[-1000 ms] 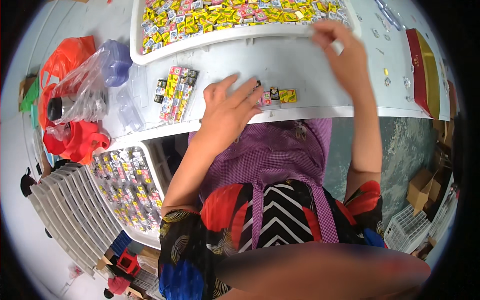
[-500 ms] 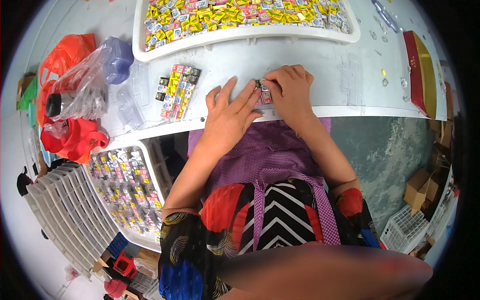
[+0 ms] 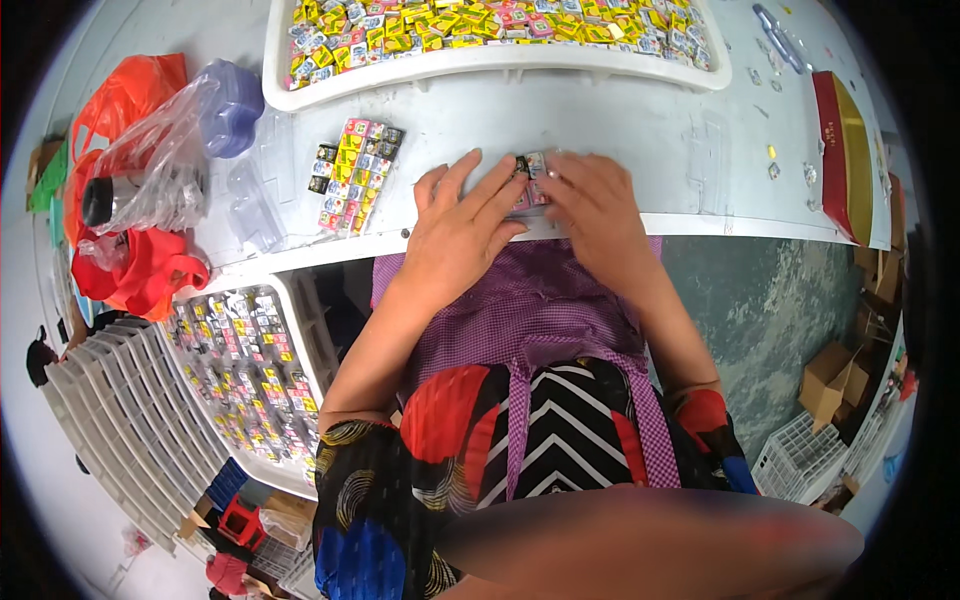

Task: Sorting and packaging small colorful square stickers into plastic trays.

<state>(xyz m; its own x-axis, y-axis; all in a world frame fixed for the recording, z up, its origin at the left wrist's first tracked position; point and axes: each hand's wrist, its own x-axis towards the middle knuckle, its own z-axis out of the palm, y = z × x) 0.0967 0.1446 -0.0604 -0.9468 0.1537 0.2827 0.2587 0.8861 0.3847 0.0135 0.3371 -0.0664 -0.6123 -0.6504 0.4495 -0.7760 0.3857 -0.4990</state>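
Small printed boxes [image 3: 536,163], black, white and pink, sit in a little cluster near the table's front edge between my hands. My left hand [image 3: 455,225] lies with its fingers spread, and its fingertips touch the left side of the cluster. At the right side is my right hand [image 3: 605,210], its fingers bent and smeared by motion; whether it grips a box I cannot make out. Left of my left hand lies a larger block of similar boxes [image 3: 355,175], set in rows of pink, yellow, white and black.
A white tray [image 3: 500,72] full of loose little boxes stands at the back. Bags [image 3: 125,110], a tumbler [image 3: 140,200] and clear plastic shells [image 3: 255,210] are at left. A red-and-gold box [image 3: 842,160] lies right. Below left, another tray [image 3: 298,350] holds packed boxes beside stacked trays [image 3: 130,420].
My right hand has drawn slightly right and lowered its fingers from a pinch over the cluster. A light-coloured box top now shows there. My left hand stays nearly in place.
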